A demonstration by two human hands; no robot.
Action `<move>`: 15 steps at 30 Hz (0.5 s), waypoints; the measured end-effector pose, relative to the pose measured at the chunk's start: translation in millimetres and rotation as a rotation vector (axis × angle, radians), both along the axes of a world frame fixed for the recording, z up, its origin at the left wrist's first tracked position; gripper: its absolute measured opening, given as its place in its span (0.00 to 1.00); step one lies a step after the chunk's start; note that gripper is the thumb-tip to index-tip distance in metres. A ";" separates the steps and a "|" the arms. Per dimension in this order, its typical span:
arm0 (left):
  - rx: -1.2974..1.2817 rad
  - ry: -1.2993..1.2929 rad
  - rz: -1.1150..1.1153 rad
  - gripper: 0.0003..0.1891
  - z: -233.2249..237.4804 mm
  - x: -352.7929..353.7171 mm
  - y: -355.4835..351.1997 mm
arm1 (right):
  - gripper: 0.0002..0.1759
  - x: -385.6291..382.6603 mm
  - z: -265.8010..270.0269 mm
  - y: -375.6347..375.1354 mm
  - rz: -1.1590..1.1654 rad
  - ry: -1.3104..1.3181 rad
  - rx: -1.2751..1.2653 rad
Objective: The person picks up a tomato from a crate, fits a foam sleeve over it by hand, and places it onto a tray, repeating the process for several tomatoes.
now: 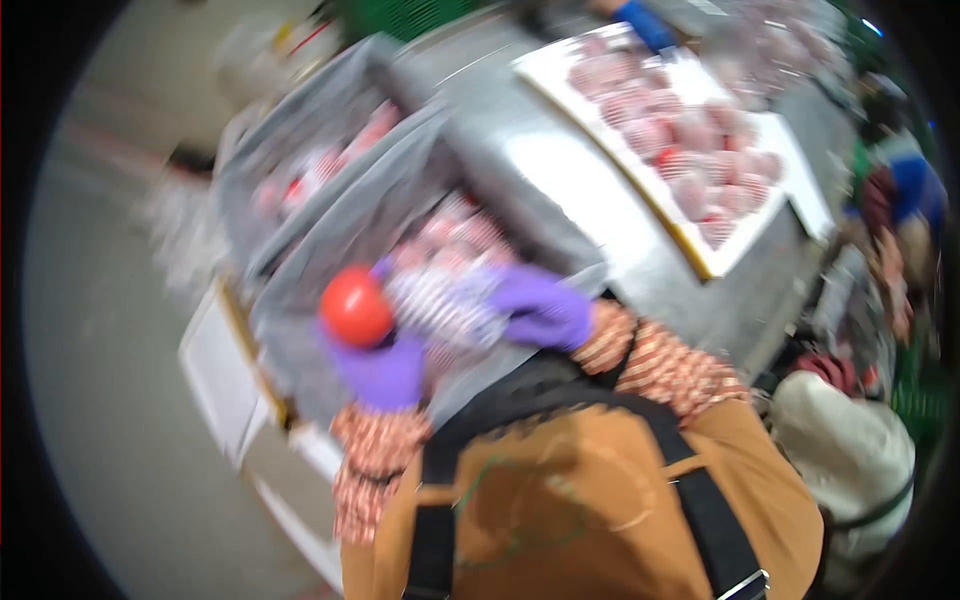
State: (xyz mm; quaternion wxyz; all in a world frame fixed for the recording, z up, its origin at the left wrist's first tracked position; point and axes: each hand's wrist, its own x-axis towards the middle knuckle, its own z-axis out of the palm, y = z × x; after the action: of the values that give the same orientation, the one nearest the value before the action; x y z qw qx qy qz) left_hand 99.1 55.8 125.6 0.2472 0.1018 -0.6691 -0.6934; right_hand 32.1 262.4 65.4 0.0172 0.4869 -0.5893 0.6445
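My left hand [385, 372], in a purple glove, is closed around a smooth red round fruit [357, 306]; blur hides its exact kind. My right hand [545, 306], also gloved in purple, grips a white foam net sleeve [447, 308] just right of the fruit. Both hands are over a crate lined with grey plastic [330, 235]. Inside it, beyond my hands, lie several net-wrapped fruits [455, 235]. The fingertips of my right hand are partly hidden by the netting.
A second lined crate [300, 130] with wrapped fruit adjoins at the far left. On the metal table [560, 170] stands a white foam box [640, 165] full of netted fruit. Another person's blue sleeve [645, 25] reaches in behind it. A white foam piece [225, 370] is at left.
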 end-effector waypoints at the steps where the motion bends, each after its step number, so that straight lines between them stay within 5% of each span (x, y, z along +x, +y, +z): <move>1: -0.034 -0.006 -0.043 0.33 -3.8 0.0 -3.5 | 0.20 1.1 -13.5 -4.2 0.105 -0.109 -0.054; 3: -0.146 0.005 -0.057 0.31 -4.9 -0.9 4.0 | 0.15 -2.6 -13.0 -5.8 0.119 -0.077 -0.110; 4: 0.059 0.008 -0.139 0.28 -18.3 0.9 -0.6 | 0.15 -3.4 -7.7 -4.9 0.154 -0.059 -0.144; 6: 0.855 -0.039 -0.468 0.30 -21.3 2.3 -16.8 | 0.15 5.8 -20.4 -7.1 0.257 -0.352 -0.073; 7: 0.850 -0.017 -0.522 0.30 -33.3 1.6 -20.7 | 0.17 6.6 -8.7 -14.0 0.536 -0.948 -0.213; 8: 0.614 -0.066 -0.368 0.30 -40.3 2.3 -22.6 | 0.19 11.1 10.7 -22.3 0.842 -1.555 -0.373; 10: 0.383 -0.075 -0.237 0.30 -53.8 -9.1 -13.8 | 0.19 17.6 11.1 -29.7 0.829 -1.570 -0.258; 12: -0.364 0.184 0.610 0.17 -60.0 -18.6 3.2 | 0.19 18.1 10.1 -27.6 0.981 -1.488 -0.231; 13: -0.357 0.202 0.597 0.17 -62.9 -19.0 -1.1 | 0.19 18.4 9.8 -24.1 1.007 -1.486 -0.249; 15: -0.778 0.254 0.686 0.21 -84.5 -8.0 -31.0 | 0.19 21.9 16.9 -13.2 1.025 -1.474 -0.259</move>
State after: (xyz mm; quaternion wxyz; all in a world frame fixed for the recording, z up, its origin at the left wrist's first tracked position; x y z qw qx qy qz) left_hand 91.1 24.8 41.1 0.5582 0.1310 -0.7698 -0.2805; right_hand 54.0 249.2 82.3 -0.5986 0.1478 -0.0848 0.7827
